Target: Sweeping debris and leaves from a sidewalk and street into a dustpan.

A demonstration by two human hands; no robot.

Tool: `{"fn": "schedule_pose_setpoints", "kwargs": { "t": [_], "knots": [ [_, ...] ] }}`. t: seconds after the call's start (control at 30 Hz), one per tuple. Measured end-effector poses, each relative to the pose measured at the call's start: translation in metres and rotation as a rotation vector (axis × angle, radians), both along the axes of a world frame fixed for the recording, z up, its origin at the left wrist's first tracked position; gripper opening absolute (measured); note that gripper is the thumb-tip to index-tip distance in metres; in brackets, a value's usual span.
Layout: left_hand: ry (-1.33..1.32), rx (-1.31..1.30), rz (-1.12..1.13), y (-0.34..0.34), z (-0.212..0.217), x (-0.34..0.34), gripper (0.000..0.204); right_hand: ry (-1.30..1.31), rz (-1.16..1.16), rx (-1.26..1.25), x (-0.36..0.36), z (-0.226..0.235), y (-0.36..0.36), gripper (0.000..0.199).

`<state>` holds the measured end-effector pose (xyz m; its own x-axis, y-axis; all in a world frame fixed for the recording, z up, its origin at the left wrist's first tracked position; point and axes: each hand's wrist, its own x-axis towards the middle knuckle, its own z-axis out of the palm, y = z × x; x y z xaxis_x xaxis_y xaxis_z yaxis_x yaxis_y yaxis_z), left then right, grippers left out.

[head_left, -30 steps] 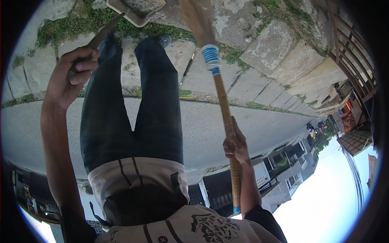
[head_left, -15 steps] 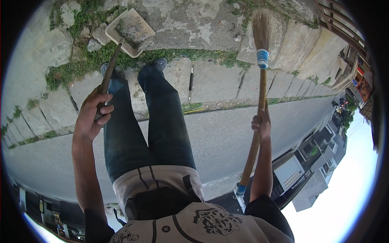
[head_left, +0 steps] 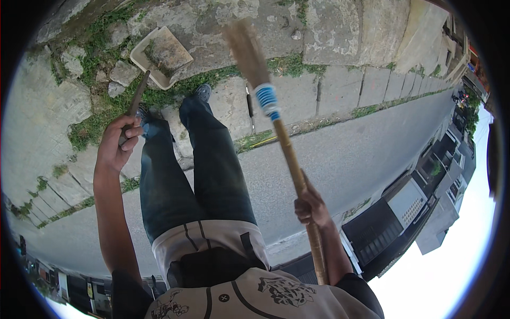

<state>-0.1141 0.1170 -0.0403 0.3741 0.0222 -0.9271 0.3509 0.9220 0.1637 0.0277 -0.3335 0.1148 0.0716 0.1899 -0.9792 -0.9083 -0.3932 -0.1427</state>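
Observation:
My left hand [head_left: 121, 142] is closed round the dark wooden handle of a dustpan [head_left: 178, 48]. The pan is cream-coloured, lies on the ground ahead of my feet and holds dirt and bits of debris. In my right hand [head_left: 312, 206] is the bamboo-coloured handle of a stick broom [head_left: 289, 151]. Blue and white bands bind its brown bristles, which are blurred and point forward over the pavement, to the right of the dustpan. A gap of bare concrete lies between the bristles and the pan.
Weeds [head_left: 289, 65] grow along the joint between the rough concrete and the row of slabs [head_left: 340, 87]. Broken stones [head_left: 124, 73] lie left of the dustpan. A paved road [head_left: 366, 143] runs behind my legs, with buildings [head_left: 406, 204] on its far side.
The broom has swung leftward and its bristles now tilt left toward the dustpan, with my right hand moving left and closer to me. My left hand still holds the dustpan handle.

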Motion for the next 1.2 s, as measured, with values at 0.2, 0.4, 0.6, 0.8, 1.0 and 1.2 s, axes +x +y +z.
{"fn": "schedule_pose_setpoints", "kwargs": {
  "t": [0.2, 0.4, 0.6, 0.8, 1.0, 1.2],
  "knots": [
    [-0.023, -0.037, -0.035, 0.012, 0.000, 0.002, 0.009, -0.337, -0.079, -0.233, 0.104, -0.100, -0.025, 0.057],
    [-0.018, -0.073, -0.012, 0.032, -0.005, -0.003, 0.010, -0.001, 0.100, -0.187, 0.045, -0.151, -0.007, 0.057],
    [-0.062, -0.077, 0.017, 0.036, -0.008, -0.014, 0.012, 0.303, 0.057, 0.012, -0.008, -0.004, 0.010, 0.060],
    [-0.020, -0.065, 0.071, 0.030, -0.002, -0.017, 0.013, 0.100, -0.199, -0.338, 0.043, -0.046, -0.025, 0.039],
    [-0.038, -0.064, 0.084, 0.028, -0.006, -0.014, 0.012, -0.125, -0.167, -0.232, 0.099, -0.176, -0.030, 0.044],
    [-0.070, -0.096, 0.067, 0.026, -0.016, -0.024, 0.014, 0.245, 0.256, -0.124, -0.022, -0.061, 0.011, 0.053]
  ]
}}
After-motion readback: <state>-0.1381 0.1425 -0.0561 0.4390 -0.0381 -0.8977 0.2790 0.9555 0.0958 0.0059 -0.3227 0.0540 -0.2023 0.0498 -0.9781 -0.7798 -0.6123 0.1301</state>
